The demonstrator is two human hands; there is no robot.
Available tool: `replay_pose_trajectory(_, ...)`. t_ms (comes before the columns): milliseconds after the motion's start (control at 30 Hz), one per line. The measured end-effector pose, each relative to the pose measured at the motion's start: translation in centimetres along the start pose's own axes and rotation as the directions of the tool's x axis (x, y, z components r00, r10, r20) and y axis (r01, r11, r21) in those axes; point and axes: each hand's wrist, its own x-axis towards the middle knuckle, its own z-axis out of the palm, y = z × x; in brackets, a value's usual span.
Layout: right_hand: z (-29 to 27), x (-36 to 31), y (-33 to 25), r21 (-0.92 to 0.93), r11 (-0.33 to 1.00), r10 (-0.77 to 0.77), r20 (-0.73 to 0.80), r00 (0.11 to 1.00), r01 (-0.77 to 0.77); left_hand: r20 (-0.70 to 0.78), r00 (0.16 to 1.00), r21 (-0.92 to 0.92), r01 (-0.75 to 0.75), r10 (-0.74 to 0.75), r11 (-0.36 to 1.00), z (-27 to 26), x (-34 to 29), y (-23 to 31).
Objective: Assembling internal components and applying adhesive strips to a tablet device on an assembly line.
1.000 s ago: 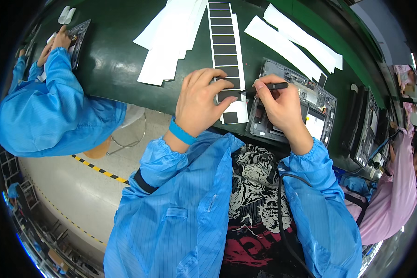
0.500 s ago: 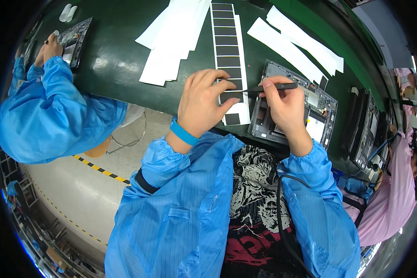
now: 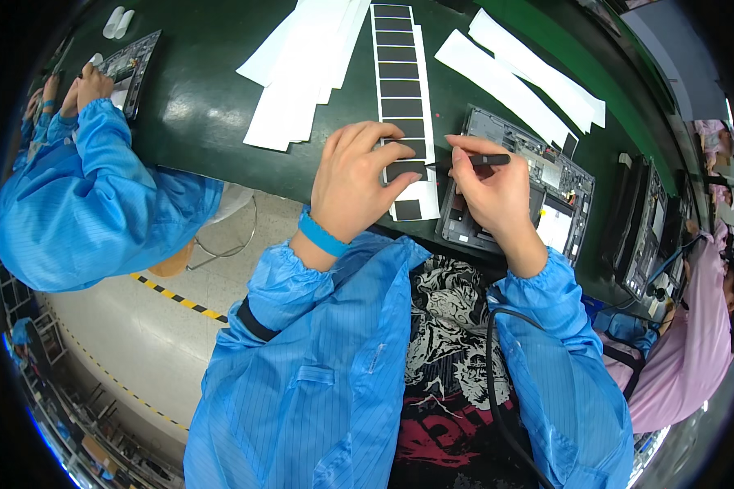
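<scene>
We rest our left grip [image 3: 355, 169], spread apart, on the black-and-white strip [image 3: 400, 108] in the middle of the frame; our right grip [image 3: 497, 187] pinches a thin black tool [image 3: 493, 160].

We can't see the whole strip of black squares [image 3: 399, 88], because the left hand [image 3: 352, 167] covers a bit of it. The tip of the dark tool [image 3: 489, 160] is too tiny for us to tell if it touches. The right hand [image 3: 496, 191] hides part of the open gray machine [image 3: 553, 173]. The top edge cuts off the white sheets [image 3: 302, 65].
</scene>
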Motion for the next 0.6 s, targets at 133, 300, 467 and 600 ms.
replay_pose_trajectory(133,0.24,-0.36,0.09,0.134,0.991,-0.019,-0.04,0.999,0.024,-0.016,1.0,-0.006,0.001,-0.001,1.0,-0.04,0.04,0.04)
replay_pose_trajectory(300,-0.07,-0.42,0.05,0.122,0.991,-0.054,-0.023,0.998,0.057,-0.013,1.0,-0.022,0.003,-0.003,1.0,-0.09,0.18,-0.09)
replay_pose_trajectory(467,-0.07,-0.33,0.12,0.058,0.993,-0.1,-0.012,0.995,0.101,-0.026,0.999,-0.034,0.035,-0.036,0.999,0.24,0.31,-0.3)
replay_pose_trajectory(600,0.08,-0.46,0.29,0.064,0.996,-0.061,0.003,0.998,0.061,-0.02,0.998,-0.021,0.065,-0.065,0.998,0.18,0.44,0.11)
